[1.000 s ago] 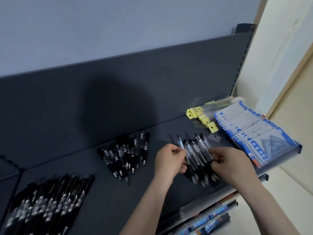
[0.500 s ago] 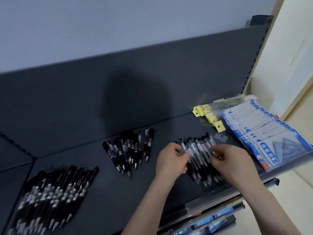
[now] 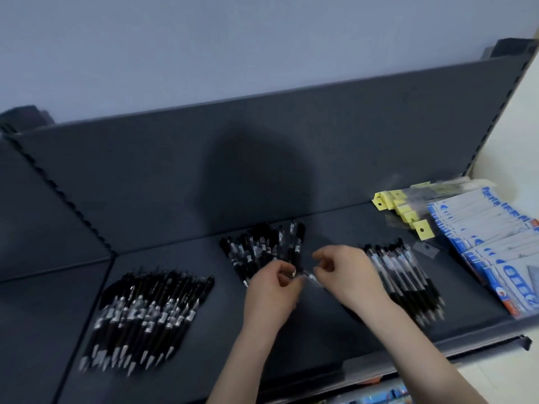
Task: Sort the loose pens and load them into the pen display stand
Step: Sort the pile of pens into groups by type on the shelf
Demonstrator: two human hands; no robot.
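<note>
Dark grey felt covers the shelf [image 3: 335, 322] under my arms, and three lots of pens lie on it. The big pile [image 3: 145, 316] sits at the near left, black barrels side by side with their silver tips pointing toward me. The middle bunch [image 3: 262, 249] lies farther back, fanned out, just beyond my left hand. The clear-barrelled row [image 3: 405, 281] is on the right, partly under my right wrist, tips also toward me.

My left hand [image 3: 271, 290] is curled, fingers bent in toward the palm, with something small and shiny pinched at the fingertips; the blur keeps me from saying what it is. My right hand [image 3: 347, 275] is also half closed, thumb and forefinger drawn together, and one clear pen [image 3: 313, 278] runs between the two hands, its near end under my right palm. Whether both hands grip that pen or only one, I cannot tell. The two hands are close, nearly touching at the fingertips, over the bare felt between the middle bunch and the clear row.

At the far right, yellow tags [image 3: 405, 214] lie in a slanting line, and beside them blue-and-white packets [image 3: 495, 243] overlap down to the shelf's near edge. A clear scrap [image 3: 425, 250] lies flat between the tags and the clear row. No stand is in view.
</note>
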